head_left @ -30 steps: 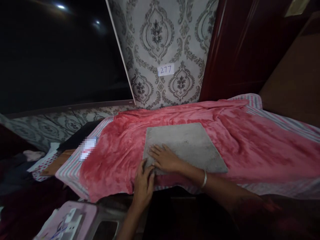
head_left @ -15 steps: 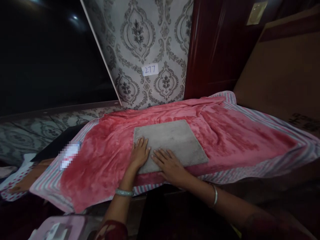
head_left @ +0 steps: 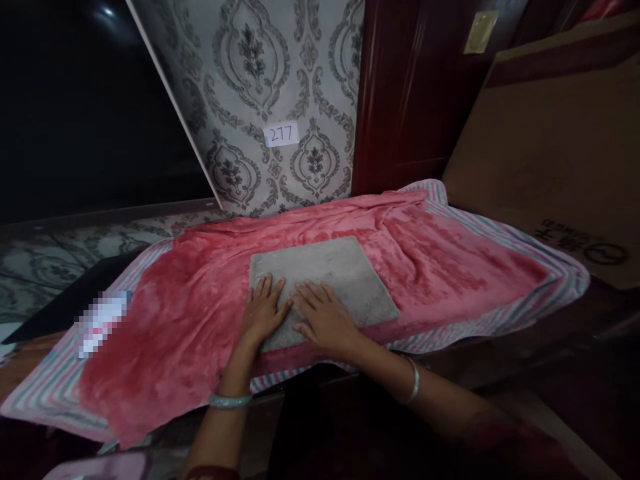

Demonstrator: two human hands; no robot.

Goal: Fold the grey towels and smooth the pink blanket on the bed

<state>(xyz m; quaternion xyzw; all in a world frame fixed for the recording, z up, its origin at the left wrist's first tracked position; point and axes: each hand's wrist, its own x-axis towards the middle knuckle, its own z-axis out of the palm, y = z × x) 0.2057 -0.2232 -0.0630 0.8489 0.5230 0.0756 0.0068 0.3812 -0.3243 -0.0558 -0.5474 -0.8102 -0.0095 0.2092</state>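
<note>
Far left: large dark screen (head_left: 90,113), two-tone light spot reflected near its top. Below it, a pixelated rectangle (head_left: 103,323) lies on the left striped border of a pink blanket (head_left: 165,320); contents unreadable. The blanket is spread, wrinkled, over the worktop, which it largely hides; striped edging shows at both ends and along the front. Behind: patterned wallpaper (head_left: 250,60), pale ground, grey medallions.

Centre: grey cloth (head_left: 325,267), flat and four-sided, on the blanket towards its front edge. Left hand (head_left: 263,313) palm down on its left part, pale green bangle (head_left: 230,401) at the wrist. Right hand (head_left: 327,323) just beside, also palm down, fingers spread, silvery bangle (head_left: 415,380). Grip: released on both sides, fingers extended, nothing grasped.

Right: glossy dark red panel (head_left: 400,93), pale plate (head_left: 481,32) mounted near its top; then a cardboard box (head_left: 545,140) behind the blanket's right end.

Writing: white paper label (head_left: 281,133) on the wallpaper, handwritten "277" in blue. Box: black print, inverted, with a round mark (head_left: 606,253); characters not legible.
</note>
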